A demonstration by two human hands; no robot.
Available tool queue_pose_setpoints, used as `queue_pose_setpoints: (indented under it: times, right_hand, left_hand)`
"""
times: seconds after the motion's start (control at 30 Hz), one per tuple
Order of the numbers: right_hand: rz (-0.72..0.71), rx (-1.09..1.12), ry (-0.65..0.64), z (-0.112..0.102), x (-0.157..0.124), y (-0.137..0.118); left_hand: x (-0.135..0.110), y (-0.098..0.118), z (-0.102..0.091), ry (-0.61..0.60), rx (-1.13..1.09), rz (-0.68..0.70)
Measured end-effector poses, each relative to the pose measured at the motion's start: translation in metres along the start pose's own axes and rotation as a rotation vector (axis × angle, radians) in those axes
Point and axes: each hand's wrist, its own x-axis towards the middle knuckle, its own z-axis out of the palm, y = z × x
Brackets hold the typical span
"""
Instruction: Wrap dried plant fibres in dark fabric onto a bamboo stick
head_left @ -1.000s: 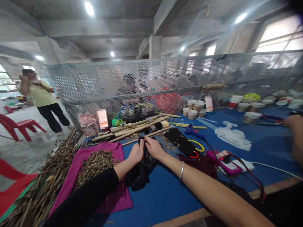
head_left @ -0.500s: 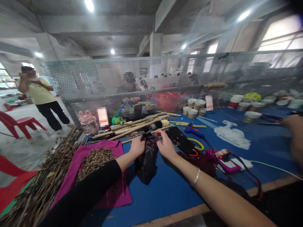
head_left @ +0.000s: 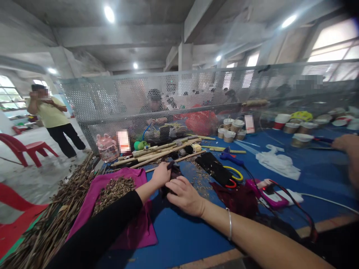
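Observation:
Over the blue table, both hands meet at a piece of thin dark cloth. My left hand is closed on its upper end, a dark tip sticking up past the thumb. Curled over the lower part is my right hand, fingers bent around the gathered cloth. Much of the cloth is hidden behind the fingers. Left of the hands, a magenta cloth bears a heap of dry brown plant bits. To the right lies a black pouch with plant crumbs scattered around it.
Bamboo sticks and yarn balls lie beyond the hands. A blue glue gun, a magenta power strip and a white plastic bag are rightward. Dry stalks line the left edge. Another person's hand shows far right.
My right hand has moved down and left, from pinching the cloth's top to wrapping around its lower part. The cloth, hanging long before, is now bunched up.

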Motion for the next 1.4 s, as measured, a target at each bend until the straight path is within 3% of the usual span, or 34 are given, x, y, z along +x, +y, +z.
queue_pose_setpoints:
  times: [0.1, 0.3, 0.6, 0.73, 0.93, 1.07, 1.27, 1.4]
  right_hand:
    - [0.243, 0.152, -0.032, 0.013, 0.005, 0.016]
    - [0.699, 0.520, 0.059, 0.042, 0.006, 0.031]
    - [0.972, 0.663, 0.122, 0.057, 0.017, 0.059]
    - [1.061, 0.749, 0.116, 0.058, 0.019, 0.060]
    - [1.202, 0.996, 0.090, 0.033, 0.007, 0.060]
    - [1.389, 1.129, 0.050, 0.019, -0.010, 0.076]
    - [1.433, 1.368, -0.195, 0.032, -0.003, 0.089]
    - [1.392, 1.327, -0.108, 0.041, 0.012, 0.093]
  left_hand:
    - [-0.001, -0.003, -0.004, -0.101, -0.059, 0.105]
    - [-0.007, -0.012, -0.005, -0.194, -0.160, 0.203]
    - [0.000, -0.013, -0.007, -0.239, -0.158, 0.109]
    - [-0.002, -0.007, -0.012, -0.279, -0.157, 0.137]
    - [-0.030, -0.006, -0.007, -0.141, 0.001, 0.248]
    - [-0.063, -0.016, 0.006, -0.018, 0.120, 0.505]
    - [-0.083, -0.029, 0.020, 0.093, 0.223, 0.579]
    - [-0.083, -0.025, 0.019, 0.147, 0.197, 0.556]
